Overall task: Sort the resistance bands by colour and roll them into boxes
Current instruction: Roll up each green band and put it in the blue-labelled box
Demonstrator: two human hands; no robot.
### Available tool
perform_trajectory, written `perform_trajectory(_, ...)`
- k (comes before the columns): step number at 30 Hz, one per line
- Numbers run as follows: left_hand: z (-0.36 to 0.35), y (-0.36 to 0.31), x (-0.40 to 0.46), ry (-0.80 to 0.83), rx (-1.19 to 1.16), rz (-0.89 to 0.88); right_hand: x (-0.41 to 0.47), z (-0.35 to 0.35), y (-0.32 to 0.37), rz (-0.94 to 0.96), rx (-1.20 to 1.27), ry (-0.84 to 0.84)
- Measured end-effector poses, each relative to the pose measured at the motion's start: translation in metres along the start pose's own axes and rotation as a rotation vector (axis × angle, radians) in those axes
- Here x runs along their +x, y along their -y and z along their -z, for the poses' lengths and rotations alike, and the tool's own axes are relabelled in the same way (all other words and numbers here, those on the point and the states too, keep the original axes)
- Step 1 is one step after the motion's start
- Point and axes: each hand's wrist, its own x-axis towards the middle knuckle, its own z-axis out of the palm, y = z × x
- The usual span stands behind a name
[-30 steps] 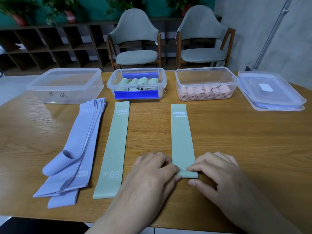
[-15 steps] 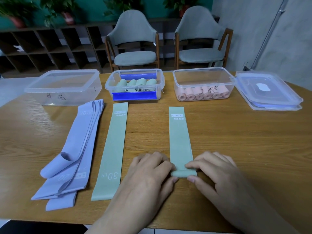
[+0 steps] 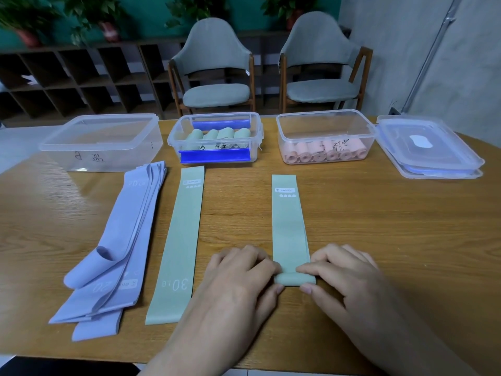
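both grips clenched on the near, rolled end of a green band (image 3: 289,229): left hand (image 3: 238,278) pinching the small roll from its left side, right hand (image 3: 344,275) pinching it from the right, thumbs tucked under the near edge, fingers curled over the top. rest of that band lying flat on the wooden surface (image 3: 393,226), stretching away toward the boxes, white print near its far end.

head view, left to right: just left of the left hand, a second green band (image 3: 177,242) lying flat and unrolled, marked 30 lb at the near end. further left, a loose stack of purple bands (image 3: 113,240), one end curled up into a loop. along the far edge, an empty-looking clear box (image 3: 103,142) with handwriting on its side, a clear box with blue clips (image 3: 217,139) holding rolled green bands, then a clear box (image 3: 325,137) holding rolled pink bands. at far right, stacked clear lids (image 3: 428,150). beyond the surface, two grey chairs (image 3: 217,66) and dark shelving (image 3: 76,77) with potted plants on top.
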Motion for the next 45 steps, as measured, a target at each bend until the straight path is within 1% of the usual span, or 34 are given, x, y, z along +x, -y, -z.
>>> perform_trajectory(6,0.0,-0.001,0.0,-0.015,0.003,-0.009,0.0,0.0,-0.001,-0.009,0.007,0.013)
perform_trajectory(10,0.001,0.0,0.0,0.018,-0.018,-0.003,0.0,0.0,0.0,0.008,-0.013,-0.01)
perform_trajectory(16,-0.001,0.0,0.001,-0.014,-0.012,-0.023,-0.001,0.001,0.0,-0.01,0.007,0.014)
perform_trajectory(19,0.0,0.0,0.001,0.007,-0.017,-0.029,-0.001,0.0,-0.001,-0.008,0.011,0.03)
perform_trajectory(25,0.009,-0.001,0.004,-0.037,-0.165,0.0,-0.002,0.0,-0.002,0.007,0.003,0.008)
perform_trajectory(27,0.017,0.001,0.018,0.035,-0.124,-0.039,-0.002,-0.001,-0.003,0.014,0.008,0.002)
perform_trajectory(28,0.021,0.003,0.029,0.113,-0.095,-0.066,-0.002,-0.001,-0.003,0.014,0.012,0.002)
perform_trajectory(31,0.025,0.01,0.062,0.429,0.044,-0.13,-0.002,0.001,-0.004,0.013,0.019,-0.002)
perform_trajectory(32,0.024,0.013,0.07,0.503,0.118,-0.152,-0.002,0.002,-0.003,0.017,0.015,-0.002)
perform_trajectory(33,0.021,0.016,0.077,0.531,0.166,-0.178,-0.001,0.003,-0.001,0.021,0.007,-0.002)
perform_trajectory(37,0.006,0.024,0.095,0.535,0.202,-0.234,0.003,0.006,-0.002,0.036,-0.003,0.014)
perform_trajectory(38,0.002,0.028,0.098,0.499,0.203,-0.24,0.004,0.007,-0.002,0.034,0.006,0.035)
perform_trajectory(41,-0.003,0.039,0.109,0.322,0.144,-0.261,0.005,0.01,-0.003,0.031,0.05,0.074)
perform_trajectory(45,-0.009,0.048,0.116,0.22,0.069,-0.266,0.007,0.009,-0.006,0.027,0.062,0.089)
